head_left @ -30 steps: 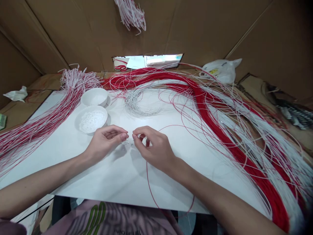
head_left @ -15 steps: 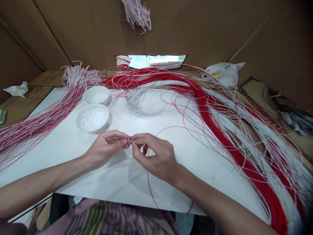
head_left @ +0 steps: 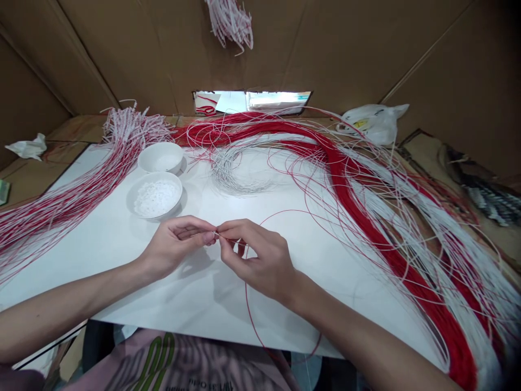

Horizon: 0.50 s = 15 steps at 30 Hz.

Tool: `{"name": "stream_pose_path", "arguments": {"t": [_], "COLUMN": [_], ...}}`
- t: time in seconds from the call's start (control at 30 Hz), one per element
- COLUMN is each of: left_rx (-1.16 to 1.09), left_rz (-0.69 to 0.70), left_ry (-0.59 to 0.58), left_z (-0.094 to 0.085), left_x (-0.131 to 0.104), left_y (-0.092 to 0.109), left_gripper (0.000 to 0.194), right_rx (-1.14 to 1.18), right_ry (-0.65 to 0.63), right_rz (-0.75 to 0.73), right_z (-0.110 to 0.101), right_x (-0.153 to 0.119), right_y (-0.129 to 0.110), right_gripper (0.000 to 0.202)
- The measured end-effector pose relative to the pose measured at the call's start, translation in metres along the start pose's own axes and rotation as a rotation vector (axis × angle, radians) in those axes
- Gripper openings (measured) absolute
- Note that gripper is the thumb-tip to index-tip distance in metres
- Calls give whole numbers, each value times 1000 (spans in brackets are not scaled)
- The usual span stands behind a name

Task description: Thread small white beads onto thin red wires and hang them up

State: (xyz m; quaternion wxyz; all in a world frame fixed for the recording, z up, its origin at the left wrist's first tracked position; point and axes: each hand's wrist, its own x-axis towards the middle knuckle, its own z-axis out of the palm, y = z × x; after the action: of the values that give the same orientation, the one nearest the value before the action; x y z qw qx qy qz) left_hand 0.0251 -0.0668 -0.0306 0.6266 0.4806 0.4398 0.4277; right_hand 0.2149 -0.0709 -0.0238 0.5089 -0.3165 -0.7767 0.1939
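A tiny white piece (head_left: 216, 233) sits between the fingertips a little left of the frame's centre, above the worktop (head_left: 183, 309), where the two hands now meet; one second earlier a gap parted their fingertips, while half a second ago they were already together, and little has shifted since. The left hand (head_left: 177, 245) pinches the piece with thumb and forefinger, its other fingers curled beneath, and its forearm slants in from the lower left. The right hand (head_left: 259, 258) reaches in from the lower right, thumb and forefinger nearly together on a thin red cord (head_left: 248, 304), the grip's finer detail being too small to make out. The piece looks short and pale; the cord drops from the right hand past the worktop's near edge. Left of centre stand a white bowl (head_left: 131, 196) with many small white pieces (head_left: 155, 198) and, behind it, a second bowl (head_left: 158, 150). A red-and-white bundle (head_left: 81, 195) lies at left, a thick red hank (head_left: 357, 210) curves down the right side, and a coil of white strands (head_left: 228, 176) rests between.
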Motion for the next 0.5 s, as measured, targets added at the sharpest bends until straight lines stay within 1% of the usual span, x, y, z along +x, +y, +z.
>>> {"name": "stream_pose_path", "arguments": {"t": [0.1, 0.17, 0.27, 0.33, 0.4, 0.5], "left_rx": [65, 107, 215, 297, 347, 343], "left_rz": [43, 95, 227, 330, 400, 399], "left_ry": [19, 35, 64, 75, 77, 70], "left_z": [1, 3, 6, 7, 8, 9], "left_x": [-1, -3, -5, -6, -7, -7], "left_y": [1, 3, 5, 6, 5, 4], "left_gripper": [12, 10, 8, 13, 17, 18], "right_rx": [-6, -19, -26, -13, -2, -6], "right_ry": [-1, -6, -4, -4, -13, -21], "right_rz": [-1, 5, 5, -6, -13, -18], "right_z": [0, 0, 0, 1, 1, 1], "right_x": [0, 0, -1, -1, -2, -2], "right_y": [0, 0, 0, 1, 3, 4], "right_gripper": [14, 14, 14, 14, 13, 12]}}
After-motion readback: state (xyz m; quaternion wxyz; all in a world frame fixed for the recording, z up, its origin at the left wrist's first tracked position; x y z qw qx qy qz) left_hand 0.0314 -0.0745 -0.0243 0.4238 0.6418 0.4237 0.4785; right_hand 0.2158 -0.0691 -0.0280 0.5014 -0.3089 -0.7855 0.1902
